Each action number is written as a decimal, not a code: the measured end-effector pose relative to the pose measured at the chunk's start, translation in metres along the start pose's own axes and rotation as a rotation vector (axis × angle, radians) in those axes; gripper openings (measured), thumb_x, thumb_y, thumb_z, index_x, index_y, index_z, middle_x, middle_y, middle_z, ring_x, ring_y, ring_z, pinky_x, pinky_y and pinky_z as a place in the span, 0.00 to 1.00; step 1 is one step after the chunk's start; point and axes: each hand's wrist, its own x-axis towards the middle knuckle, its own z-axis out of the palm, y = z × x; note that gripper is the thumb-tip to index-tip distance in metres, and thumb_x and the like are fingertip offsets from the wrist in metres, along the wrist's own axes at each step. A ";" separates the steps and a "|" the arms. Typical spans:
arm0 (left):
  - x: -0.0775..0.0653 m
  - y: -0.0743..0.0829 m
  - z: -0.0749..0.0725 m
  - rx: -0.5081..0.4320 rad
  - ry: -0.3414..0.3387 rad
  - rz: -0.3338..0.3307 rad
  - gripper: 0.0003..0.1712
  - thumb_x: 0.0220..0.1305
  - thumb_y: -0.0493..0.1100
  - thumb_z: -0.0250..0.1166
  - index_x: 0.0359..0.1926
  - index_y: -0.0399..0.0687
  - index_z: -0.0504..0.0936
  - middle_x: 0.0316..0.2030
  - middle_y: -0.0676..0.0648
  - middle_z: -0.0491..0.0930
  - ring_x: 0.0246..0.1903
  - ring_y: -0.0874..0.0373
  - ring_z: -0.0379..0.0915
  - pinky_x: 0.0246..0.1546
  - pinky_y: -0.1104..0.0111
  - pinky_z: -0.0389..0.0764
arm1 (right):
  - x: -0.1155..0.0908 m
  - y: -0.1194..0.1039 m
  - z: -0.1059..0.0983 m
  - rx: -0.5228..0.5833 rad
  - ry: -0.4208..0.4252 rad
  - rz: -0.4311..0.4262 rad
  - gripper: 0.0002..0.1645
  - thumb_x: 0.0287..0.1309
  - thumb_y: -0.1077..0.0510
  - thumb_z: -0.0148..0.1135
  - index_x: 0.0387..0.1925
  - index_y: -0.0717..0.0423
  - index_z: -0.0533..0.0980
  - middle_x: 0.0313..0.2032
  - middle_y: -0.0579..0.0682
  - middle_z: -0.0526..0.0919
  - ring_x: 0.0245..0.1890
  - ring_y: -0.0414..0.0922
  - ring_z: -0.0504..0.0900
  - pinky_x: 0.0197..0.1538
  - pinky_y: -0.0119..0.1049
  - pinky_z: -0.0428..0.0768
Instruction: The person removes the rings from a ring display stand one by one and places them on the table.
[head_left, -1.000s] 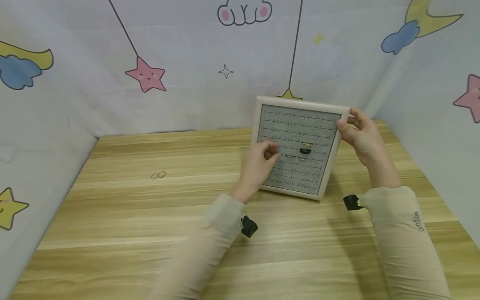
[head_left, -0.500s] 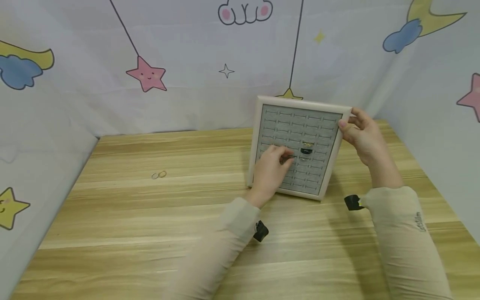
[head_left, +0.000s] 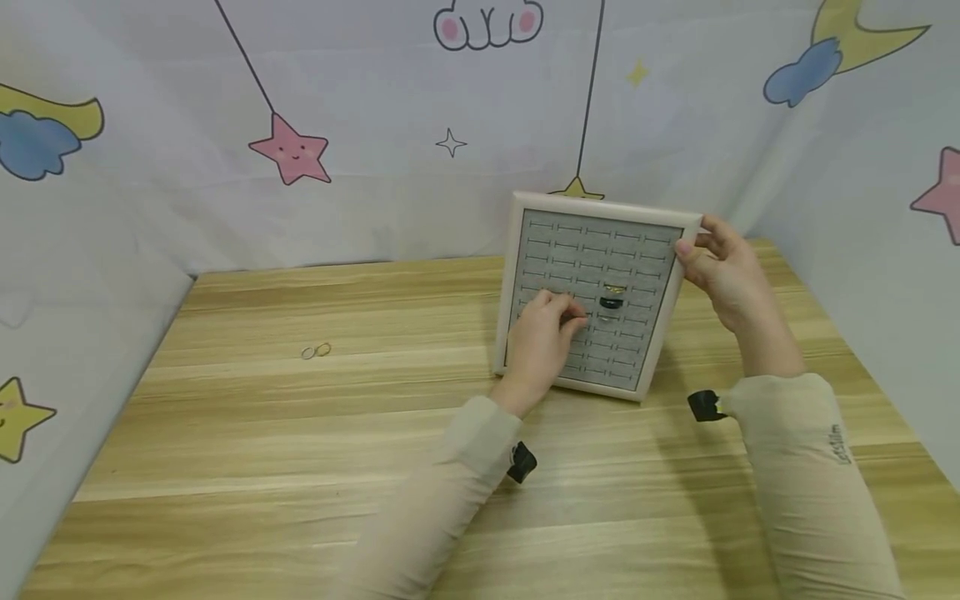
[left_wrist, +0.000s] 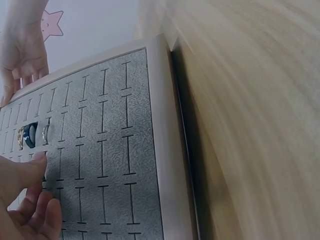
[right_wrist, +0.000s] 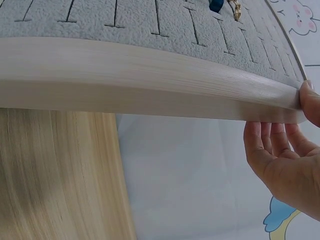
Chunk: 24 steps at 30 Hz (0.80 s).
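Note:
A square ring tray (head_left: 585, 242) with a pale frame and grey slotted lining stands tilted up on the wooden table (head_left: 300, 433). My right hand (head_left: 693, 242) grips its top right corner, thumb in front and fingers behind (right_wrist: 272, 145). My left hand (head_left: 566, 312) is at the tray's middle, where thumb (left_wrist: 36, 161) and curled fingers pinch a small ring that is mostly hidden. Just to the right, a gold ring (head_left: 615, 288) and a black ring (head_left: 611, 302) sit in slots. The tray (left_wrist: 115, 150) fills the left wrist view, and its frame (right_wrist: 150, 75) crosses the right wrist view.
Two thin loose rings (head_left: 317, 351) lie on the table to the left. Printed fabric walls (head_left: 375, 125) close in the table at the back and both sides. A black wrist camera (head_left: 521, 461) sits under my left sleeve, another (head_left: 703, 405) by my right.
My left hand slid right from the tray's left part to its middle and closed its fingers over the small ring there. My right hand and the tray stayed put.

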 end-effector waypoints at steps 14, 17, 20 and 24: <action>0.001 -0.006 -0.011 -0.169 -0.070 -0.014 0.09 0.62 0.47 0.62 0.37 0.48 0.83 0.39 0.50 0.79 0.40 0.60 0.76 0.41 0.76 0.77 | -0.001 0.001 0.000 0.086 -0.023 -0.012 0.37 0.55 0.56 0.66 0.64 0.52 0.62 0.42 0.42 0.73 0.37 0.33 0.77 0.42 0.20 0.78; 0.001 -0.009 -0.018 -0.213 -0.050 -0.001 0.09 0.62 0.45 0.63 0.39 0.47 0.82 0.41 0.49 0.80 0.42 0.58 0.78 0.43 0.74 0.79 | -0.001 0.001 0.000 0.089 -0.020 -0.014 0.36 0.55 0.56 0.66 0.63 0.51 0.63 0.42 0.42 0.73 0.36 0.32 0.77 0.42 0.20 0.78; 0.001 -0.015 -0.028 -0.226 -0.016 -0.013 0.09 0.63 0.45 0.63 0.41 0.46 0.82 0.43 0.49 0.81 0.43 0.57 0.78 0.41 0.71 0.80 | -0.001 0.001 0.000 0.071 -0.014 -0.015 0.36 0.56 0.56 0.65 0.65 0.52 0.61 0.42 0.41 0.73 0.37 0.32 0.77 0.42 0.20 0.78; 0.001 -0.026 -0.043 -0.217 0.021 -0.067 0.11 0.63 0.45 0.64 0.45 0.48 0.81 0.45 0.49 0.81 0.43 0.57 0.78 0.38 0.67 0.80 | -0.001 0.000 0.001 0.004 0.000 -0.010 0.38 0.58 0.55 0.62 0.68 0.53 0.58 0.43 0.40 0.72 0.37 0.31 0.77 0.43 0.19 0.77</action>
